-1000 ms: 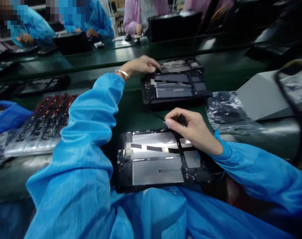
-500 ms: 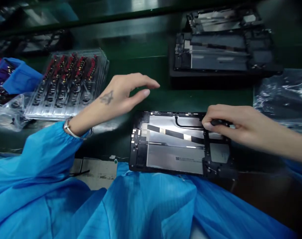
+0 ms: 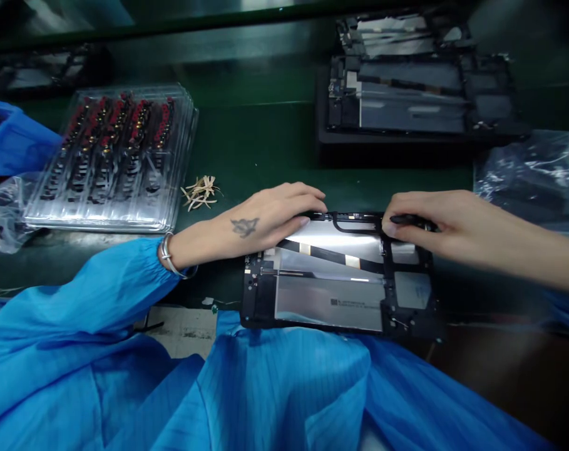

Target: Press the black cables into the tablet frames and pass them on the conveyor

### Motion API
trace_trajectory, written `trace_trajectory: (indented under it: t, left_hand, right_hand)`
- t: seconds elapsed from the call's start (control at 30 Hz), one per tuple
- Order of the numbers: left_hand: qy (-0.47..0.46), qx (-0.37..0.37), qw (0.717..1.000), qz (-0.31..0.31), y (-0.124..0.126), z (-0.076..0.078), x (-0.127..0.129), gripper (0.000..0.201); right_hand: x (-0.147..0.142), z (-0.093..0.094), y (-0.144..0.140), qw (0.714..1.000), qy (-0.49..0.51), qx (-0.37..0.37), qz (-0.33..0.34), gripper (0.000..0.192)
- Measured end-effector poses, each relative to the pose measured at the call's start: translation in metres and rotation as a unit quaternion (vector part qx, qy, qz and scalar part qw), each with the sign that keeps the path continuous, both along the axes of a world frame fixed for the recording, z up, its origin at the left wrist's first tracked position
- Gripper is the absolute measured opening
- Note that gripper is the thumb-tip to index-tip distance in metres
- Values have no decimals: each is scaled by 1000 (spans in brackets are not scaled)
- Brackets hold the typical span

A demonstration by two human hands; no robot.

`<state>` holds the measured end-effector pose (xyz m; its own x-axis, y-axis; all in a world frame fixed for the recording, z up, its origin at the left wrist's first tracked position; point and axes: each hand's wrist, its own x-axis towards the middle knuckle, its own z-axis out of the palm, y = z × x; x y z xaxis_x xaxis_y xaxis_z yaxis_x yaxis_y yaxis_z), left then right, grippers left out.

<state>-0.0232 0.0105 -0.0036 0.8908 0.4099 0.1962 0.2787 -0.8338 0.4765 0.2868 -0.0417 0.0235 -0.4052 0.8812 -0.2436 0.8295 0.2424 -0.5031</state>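
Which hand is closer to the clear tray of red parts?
Left. The left hand lies on the open tablet's far left corner, just right of the clear tray; the right hand is farther right, on the tablet's far right edge.

An electronics assembly line in a factory. A long dark green workbench (image 3: 265, 144) holds opened tablets (image 3: 340, 275) with bare metal insides, a clear plastic tray (image 3: 110, 156) filled with rows of small parts, and crinkled plastic bags (image 3: 533, 169). The worker wears a blue cleanroom smock (image 3: 101, 351).
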Motion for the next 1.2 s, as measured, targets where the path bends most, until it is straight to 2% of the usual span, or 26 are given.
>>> trace_trajectory:
  t: [0.1,0.27,0.5,0.73,1.03,1.2]
  left_hand:
    - [11,8,1000,-15,-8,-5,4,34]
    - [32,55,998,-26,-18,-5,9,32]
    - [42,100,994,-31,-17,-13,12,33]
    - [73,149,985,-51,-16,-10,13,35]
    - [87,232,965,-85,-12,-9,10,36]
    - [54,284,953,-93,-10,-6,10,41]
  right_hand:
    - [0,-1,0,1000,-7,8,7,31]
    - [0,-2,0,999,-36,11,12,29]
    - [2,-6,1,999,-46,16,24,28]
    - [1,-5,0,999,-35,13,20,29]
    - [12,-10,0,998,61,12,-2,51]
    - [9,-11,-2,997,48,57,-4,38]
